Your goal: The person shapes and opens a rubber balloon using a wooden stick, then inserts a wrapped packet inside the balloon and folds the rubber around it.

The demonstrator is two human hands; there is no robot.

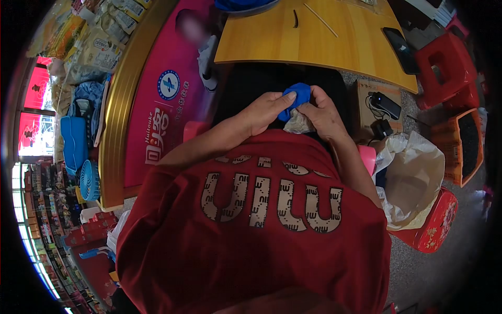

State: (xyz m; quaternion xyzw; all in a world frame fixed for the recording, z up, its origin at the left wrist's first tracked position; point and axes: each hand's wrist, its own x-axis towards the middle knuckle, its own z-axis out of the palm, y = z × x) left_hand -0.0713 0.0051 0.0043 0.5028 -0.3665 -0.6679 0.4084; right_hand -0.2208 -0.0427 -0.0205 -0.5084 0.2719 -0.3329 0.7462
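Close to my belly, above the lap, both hands meet on a small piece of bright blue cloth-like material [299,95]. My left hand [265,111] pinches its left side, thumb on top. My right hand [325,113] grips the right side with bent fingers. Just below the blue piece hangs a crumpled pale beige piece [298,123], partly under the right fingers. Whether the two pieces are joined, I cannot tell. Some fingertips are hidden behind the material.
A wooden table [293,44] stands ahead, bearing a thin stick [321,20], a short black strip [296,19] and a phone [401,51]. To the right are a lined bin [418,180], a cardboard box [366,94], an orange basket [454,144] and red stools [444,68].
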